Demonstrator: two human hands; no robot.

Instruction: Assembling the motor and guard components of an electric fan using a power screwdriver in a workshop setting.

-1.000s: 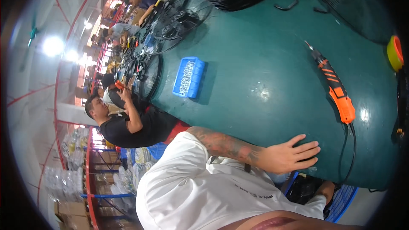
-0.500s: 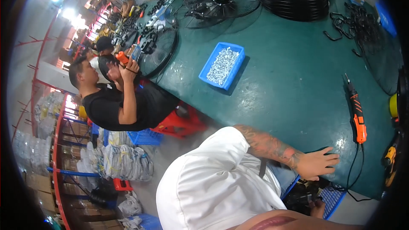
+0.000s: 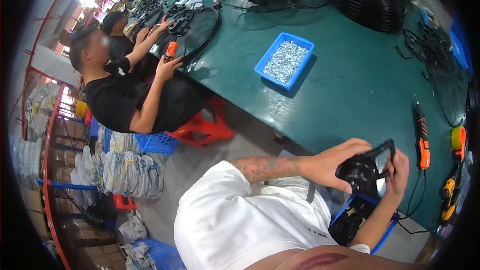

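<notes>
Black motor-like part (image 3: 364, 174) | left hand (image 3: 332, 165): fingers curled round its body | right hand (image 3: 399, 175): fingers grasping its bracket (image 3: 384, 147)

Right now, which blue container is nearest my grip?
The crate of black parts below it; others, like the tray of silvery pieces, sit farther away.

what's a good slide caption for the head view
Left hand and right hand hold a black part near a blue crate, beside a green worktable bearing a corded screwdriver.
</notes>
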